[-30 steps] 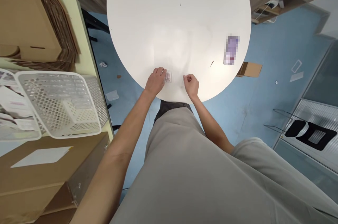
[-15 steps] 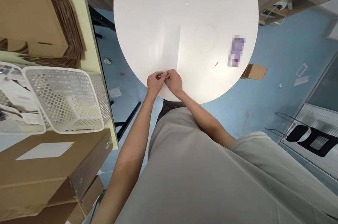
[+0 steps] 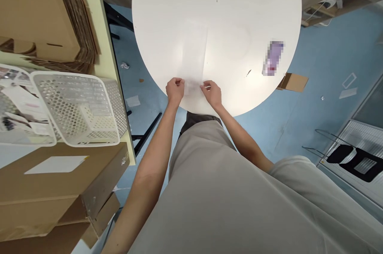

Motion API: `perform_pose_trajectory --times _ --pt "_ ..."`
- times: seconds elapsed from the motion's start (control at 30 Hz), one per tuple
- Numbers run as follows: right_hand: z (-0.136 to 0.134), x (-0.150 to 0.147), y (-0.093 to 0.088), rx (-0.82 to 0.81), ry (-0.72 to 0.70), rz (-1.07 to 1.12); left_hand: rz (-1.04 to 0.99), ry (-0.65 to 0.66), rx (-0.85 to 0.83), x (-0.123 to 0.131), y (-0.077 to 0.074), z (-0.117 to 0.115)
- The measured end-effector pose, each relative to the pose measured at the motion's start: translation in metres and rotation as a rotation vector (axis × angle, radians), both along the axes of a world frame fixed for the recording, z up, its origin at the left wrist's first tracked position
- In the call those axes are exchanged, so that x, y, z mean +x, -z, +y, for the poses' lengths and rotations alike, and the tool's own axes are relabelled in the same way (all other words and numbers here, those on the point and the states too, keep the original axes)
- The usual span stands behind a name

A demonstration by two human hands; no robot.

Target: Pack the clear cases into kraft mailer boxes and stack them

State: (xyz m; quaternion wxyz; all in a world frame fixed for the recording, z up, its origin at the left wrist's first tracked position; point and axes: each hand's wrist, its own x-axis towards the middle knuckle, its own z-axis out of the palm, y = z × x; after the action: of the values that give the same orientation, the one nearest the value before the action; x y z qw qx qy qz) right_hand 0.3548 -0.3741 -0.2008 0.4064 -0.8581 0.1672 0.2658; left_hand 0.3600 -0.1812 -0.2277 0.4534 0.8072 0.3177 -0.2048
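Observation:
My left hand (image 3: 175, 90) and my right hand (image 3: 212, 93) rest at the near edge of a round white table (image 3: 239, 14). Each pinches one near corner of a clear plastic bag (image 3: 194, 58) that lies stretched away from me on the tabletop. The bag is see-through and hard to make out against the white surface. A small clear item seen earlier by my left hand is hidden or too faint to pick out here. My fingers are curled closed on both sides.
A blurred purple object (image 3: 273, 58) lies at the table's right side. To my left stands a bench with a white perforated basket (image 3: 80, 106), flat cardboard stacks (image 3: 44, 14) and a brown box (image 3: 56, 182). A small cardboard box (image 3: 295, 82) sits on the blue floor.
My hands came together at the table edge, then moved apart, spreading the clear bag between them. The small clear item by my left hand is no longer visible.

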Motion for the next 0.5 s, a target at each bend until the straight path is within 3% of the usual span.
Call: perform_pose_trajectory --times 0.27,0.5 --pt "0.015 -0.003 0.023 -0.008 0.047 0.06 0.034 -0.038 0.039 0.0 0.01 -0.002" --pt "0.024 0.001 0.026 0.063 0.105 0.061 0.011 -0.06 0.065 -0.001 0.007 -0.007"
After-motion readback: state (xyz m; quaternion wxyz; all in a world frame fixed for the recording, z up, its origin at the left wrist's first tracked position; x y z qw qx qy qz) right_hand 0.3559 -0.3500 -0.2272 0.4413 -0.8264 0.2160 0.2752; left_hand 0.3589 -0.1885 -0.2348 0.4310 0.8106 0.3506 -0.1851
